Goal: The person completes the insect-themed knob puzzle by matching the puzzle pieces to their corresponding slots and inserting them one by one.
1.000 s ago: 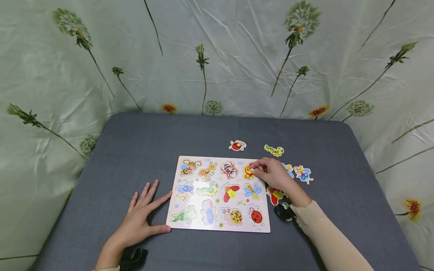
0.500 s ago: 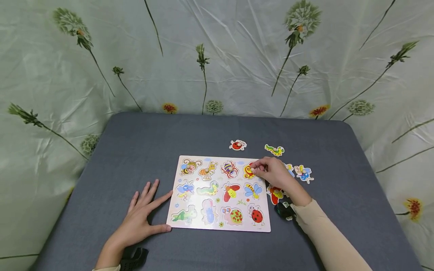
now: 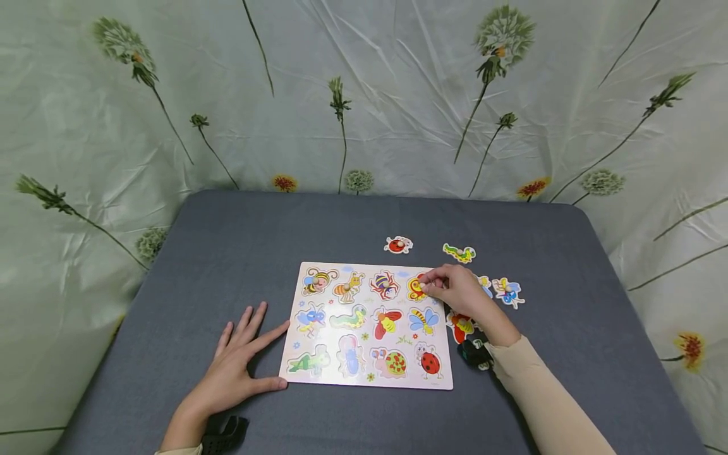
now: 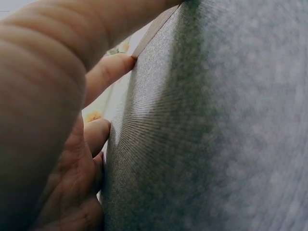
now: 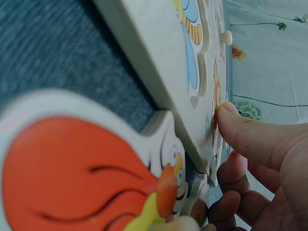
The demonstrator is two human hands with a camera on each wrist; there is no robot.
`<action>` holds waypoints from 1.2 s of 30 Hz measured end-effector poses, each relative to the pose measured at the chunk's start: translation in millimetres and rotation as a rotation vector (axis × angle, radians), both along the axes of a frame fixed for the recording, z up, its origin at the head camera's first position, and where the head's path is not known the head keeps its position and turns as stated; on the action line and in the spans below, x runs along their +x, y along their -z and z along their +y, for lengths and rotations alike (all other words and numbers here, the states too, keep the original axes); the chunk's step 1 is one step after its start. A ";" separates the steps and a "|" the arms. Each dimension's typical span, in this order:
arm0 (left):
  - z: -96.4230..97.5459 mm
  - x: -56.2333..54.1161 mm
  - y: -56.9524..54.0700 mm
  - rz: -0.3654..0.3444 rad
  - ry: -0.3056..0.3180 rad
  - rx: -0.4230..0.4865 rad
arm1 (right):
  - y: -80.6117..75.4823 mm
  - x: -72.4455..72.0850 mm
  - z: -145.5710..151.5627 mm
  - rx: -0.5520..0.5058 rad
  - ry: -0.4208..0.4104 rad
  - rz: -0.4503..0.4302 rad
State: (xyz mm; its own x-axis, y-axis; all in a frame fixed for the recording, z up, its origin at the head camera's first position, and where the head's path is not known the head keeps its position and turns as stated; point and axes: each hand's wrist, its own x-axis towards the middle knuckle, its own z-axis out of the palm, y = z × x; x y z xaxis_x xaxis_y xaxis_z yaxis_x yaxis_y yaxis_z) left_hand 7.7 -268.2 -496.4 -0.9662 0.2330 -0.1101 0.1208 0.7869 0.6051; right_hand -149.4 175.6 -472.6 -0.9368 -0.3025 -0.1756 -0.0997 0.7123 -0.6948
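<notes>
A pale wooden peg puzzle board [image 3: 364,378] printed with insects lies flat on the grey cloth. My right hand [image 3: 457,292] is at its upper right corner, thumb and fingers pinching a red and yellow insect puzzle piece [image 3: 416,288] in the recess there; they partly cover it. In the right wrist view the thumb [image 5: 248,137] presses at this piece. Along the top row are a bee piece [image 3: 316,283] and a spider piece [image 3: 385,286]. My left hand [image 3: 236,363] lies spread on the cloth, its thumb and index fingertip touching the board's left edge.
Behind the board lie a ladybug piece [image 3: 397,244] and a green caterpillar piece [image 3: 459,253]. To the right are a blue insect piece [image 3: 509,292] and a red-winged piece [image 3: 461,327], near the right forearm. A flowered curtain [image 3: 387,95] hangs behind the table [image 3: 256,227].
</notes>
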 end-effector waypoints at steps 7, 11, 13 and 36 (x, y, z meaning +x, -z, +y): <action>-5.8 4.0 -2.9 -0.002 0.003 -0.008 | 2.1 1.3 -4.7 -0.012 -0.012 -0.019; -6.6 3.7 -5.1 -0.004 0.008 -0.010 | 2.1 1.4 -4.8 -0.015 0.002 -0.023; -5.6 2.9 -5.6 -0.009 0.009 -0.012 | 2.4 1.7 -3.4 -0.012 0.009 -0.022; -0.5 -2.7 -4.2 -0.037 0.005 -0.006 | -17.0 9.1 31.0 -0.088 0.093 -0.015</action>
